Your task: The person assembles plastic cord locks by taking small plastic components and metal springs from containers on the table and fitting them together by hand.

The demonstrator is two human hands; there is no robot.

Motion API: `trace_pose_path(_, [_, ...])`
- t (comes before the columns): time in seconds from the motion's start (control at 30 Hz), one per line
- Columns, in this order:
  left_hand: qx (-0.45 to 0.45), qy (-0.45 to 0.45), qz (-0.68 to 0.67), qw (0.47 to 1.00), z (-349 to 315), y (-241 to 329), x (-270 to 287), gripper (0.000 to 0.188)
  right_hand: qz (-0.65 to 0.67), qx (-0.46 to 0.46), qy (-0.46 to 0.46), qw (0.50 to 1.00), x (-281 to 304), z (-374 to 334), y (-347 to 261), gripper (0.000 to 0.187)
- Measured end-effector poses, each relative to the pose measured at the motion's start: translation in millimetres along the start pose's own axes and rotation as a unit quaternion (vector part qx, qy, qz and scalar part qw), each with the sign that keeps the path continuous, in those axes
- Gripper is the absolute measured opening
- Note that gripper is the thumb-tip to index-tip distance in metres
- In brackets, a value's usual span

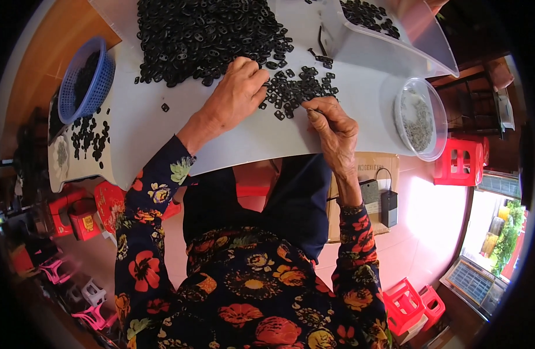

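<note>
My left hand (pixel 235 96) rests at the front edge of a large heap of small black plastic pieces with two holes (pixel 197 35). Its fingers are curled and their tips are hidden beneath the hand. Just to the right, a smaller spread of black frame-like pieces (pixel 299 87) lies on the pale table. At the right side of that spread is my right hand (pixel 335 125), thumb and forefinger pinched together. Anything between those fingertips is too small to make out.
A blue basket (pixel 98 87) with black pieces stands at the left, above loose black pieces (pixel 90 136). At the right are a clear tub (pixel 395 49) and a round clear container (pixel 402 96) of tiny metallic-looking bits. Red stools (pixel 462 160) stand on the floor.
</note>
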State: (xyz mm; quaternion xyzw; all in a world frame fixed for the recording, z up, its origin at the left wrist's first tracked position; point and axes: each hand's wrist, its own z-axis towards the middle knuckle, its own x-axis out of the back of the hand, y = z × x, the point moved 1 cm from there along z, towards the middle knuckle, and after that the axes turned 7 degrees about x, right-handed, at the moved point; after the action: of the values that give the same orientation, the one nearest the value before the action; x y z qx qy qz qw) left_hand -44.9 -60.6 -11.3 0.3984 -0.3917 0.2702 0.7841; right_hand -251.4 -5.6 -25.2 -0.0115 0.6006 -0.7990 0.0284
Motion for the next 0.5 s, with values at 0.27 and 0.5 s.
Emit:
trace_pose_path(0.27, [0.07, 0.0, -0.205, 0.976, -1, 38, 2, 0.021, 0.037, -0.01, 0.016, 0.999, 4, -3, 6, 0.015])
trace_pose_path(0.5, [0.196, -0.074, -0.347, 0.914, -2, 41, -4, 0.021, 0.021, 0.014, 0.028, 0.999, 3, -1, 1, 0.015])
